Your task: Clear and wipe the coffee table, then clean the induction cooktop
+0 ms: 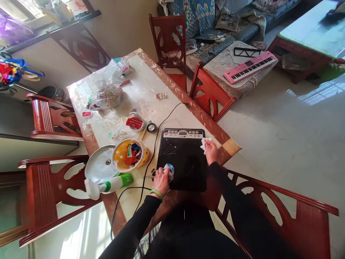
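Observation:
A black induction cooktop lies near the table's corner in front of me, with white droplets or foam spots on its upper left. My left hand, with a ring and a green bangle, is closed on a crumpled blue-and-white wad at the cooktop's left edge; whether it is cloth or a packet I cannot tell. At the right edge, my right hand pinches a crumpled white tissue over the cooktop. Left of the left hand, a white-and-green spray bottle lies on its side. Small dark objects beside that hand are partly hidden.
A yellow bin holding wrappers and a round metal lid stand left. A black cord crosses the table. Plastic bags lie farther back. Red wooden chairs surround the table; a pink keyboard is beyond.

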`<move>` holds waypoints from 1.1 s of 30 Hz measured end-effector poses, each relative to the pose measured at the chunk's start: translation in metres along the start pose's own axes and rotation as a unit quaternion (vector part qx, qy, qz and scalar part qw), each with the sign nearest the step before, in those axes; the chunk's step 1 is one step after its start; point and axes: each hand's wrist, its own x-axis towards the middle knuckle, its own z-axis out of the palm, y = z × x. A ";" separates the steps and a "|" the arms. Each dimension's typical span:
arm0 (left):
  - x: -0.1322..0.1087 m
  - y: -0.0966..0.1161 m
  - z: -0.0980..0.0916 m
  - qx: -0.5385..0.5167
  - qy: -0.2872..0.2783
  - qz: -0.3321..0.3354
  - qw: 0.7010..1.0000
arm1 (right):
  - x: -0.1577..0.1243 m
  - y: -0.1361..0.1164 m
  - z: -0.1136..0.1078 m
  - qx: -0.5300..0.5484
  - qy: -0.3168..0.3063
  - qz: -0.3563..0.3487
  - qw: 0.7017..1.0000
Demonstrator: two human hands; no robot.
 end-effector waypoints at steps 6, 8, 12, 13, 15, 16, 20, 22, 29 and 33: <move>0.003 -0.004 0.009 0.000 0.010 0.007 1.000 | -0.008 0.006 -0.007 -0.009 0.003 -0.017 1.000; 0.003 -0.005 0.008 -0.004 0.012 0.006 1.000 | 0.033 -0.009 0.012 -0.014 -0.006 -0.023 1.000; 0.001 -0.005 0.001 -0.027 0.021 -0.002 0.999 | 0.037 -0.013 0.014 -0.009 -0.012 -0.020 1.000; 0.001 -0.002 -0.001 -0.039 0.035 0.001 0.999 | 0.018 -0.007 0.005 -0.005 -0.017 -0.019 1.000; 0.003 0.009 -0.005 -0.064 0.064 0.028 0.996 | -0.026 0.006 -0.018 0.008 -0.028 -0.022 0.999; 0.004 0.016 -0.006 -0.072 0.068 0.049 0.994 | -0.041 0.012 -0.026 0.013 -0.032 -0.025 0.999; 0.011 0.046 -0.005 -0.048 0.029 0.079 0.995 | -0.015 0.007 -0.016 -0.011 -0.032 -0.040 0.999; 0.014 0.053 -0.003 -0.028 0.016 0.069 0.997 | 0.029 -0.005 0.005 -0.030 -0.033 -0.049 0.998; 0.014 0.051 0.000 -0.022 0.006 0.069 0.997 | -0.016 0.010 -0.012 0.005 -0.023 -0.030 0.999; 0.016 0.051 0.003 -0.026 0.009 0.067 0.997 | -0.023 0.013 -0.014 0.008 -0.016 0.000 1.000</move>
